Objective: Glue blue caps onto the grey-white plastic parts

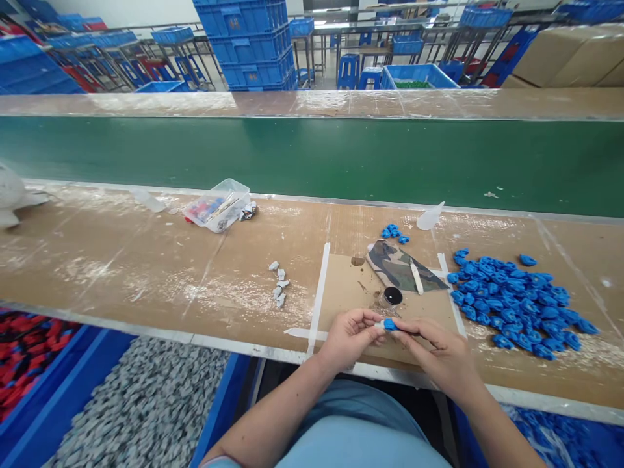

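Both hands, left hand (348, 335) and right hand (439, 351), pinch one small blue plastic piece (390, 324) just near-side of the round black-lidded pot (390, 296); a slipped grip risks knocking it.

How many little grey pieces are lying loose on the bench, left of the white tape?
5, as far as I can tell: the grey pieces sit in a small cluster, from one near the top down to the lowest. Some may overlap, hiding more.

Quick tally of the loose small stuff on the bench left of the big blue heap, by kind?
Grey pieces: 5
Blue pieces in the small cluster: about 4
Clear plastic tub: 1
Round black-lidded pot: 1
Camouflage cloth: 1
Total: about 12
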Demonstrator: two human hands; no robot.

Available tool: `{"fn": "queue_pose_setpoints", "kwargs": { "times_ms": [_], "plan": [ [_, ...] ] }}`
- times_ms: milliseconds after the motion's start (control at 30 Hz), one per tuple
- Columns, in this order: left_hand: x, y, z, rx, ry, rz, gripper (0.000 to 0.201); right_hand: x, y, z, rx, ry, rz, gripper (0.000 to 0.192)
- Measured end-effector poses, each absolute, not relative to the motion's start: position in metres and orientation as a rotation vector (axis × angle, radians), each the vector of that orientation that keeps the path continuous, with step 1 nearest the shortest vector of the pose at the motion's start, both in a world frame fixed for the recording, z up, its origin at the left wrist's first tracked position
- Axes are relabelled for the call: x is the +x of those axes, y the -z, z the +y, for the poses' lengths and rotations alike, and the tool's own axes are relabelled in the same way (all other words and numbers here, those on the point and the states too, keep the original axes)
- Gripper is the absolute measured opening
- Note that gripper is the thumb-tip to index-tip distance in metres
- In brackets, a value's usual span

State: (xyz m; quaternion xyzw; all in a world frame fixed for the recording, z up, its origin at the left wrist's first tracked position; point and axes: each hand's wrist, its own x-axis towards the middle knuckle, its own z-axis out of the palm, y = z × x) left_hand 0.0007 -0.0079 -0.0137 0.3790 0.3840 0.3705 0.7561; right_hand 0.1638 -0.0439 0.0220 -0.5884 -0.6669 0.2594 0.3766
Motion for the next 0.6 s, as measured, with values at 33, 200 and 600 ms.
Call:
{"fn": "queue_pose_setpoints", "kwargs": {
  "times_ms": [33,200,600],
  "plan": [
    [0.000,0.014,-0.008,0.837,-0.801,0.835,0.046,0.166,-0.023,-0.043,-1.516,-0.722,-1.696,0.015],
    [-0.001,0.015,-0.009,0.883,-0.747,0.819,0.045,0.178,-0.030,-0.037,-1.520,-0.889,-1.735,0.016],
    [-0.001,0.013,-0.008,0.768,-0.796,0.831,0.045,0.173,-0.010,-0.039,-1.495,-1.009,-1.481,0.029]
  ]
}}
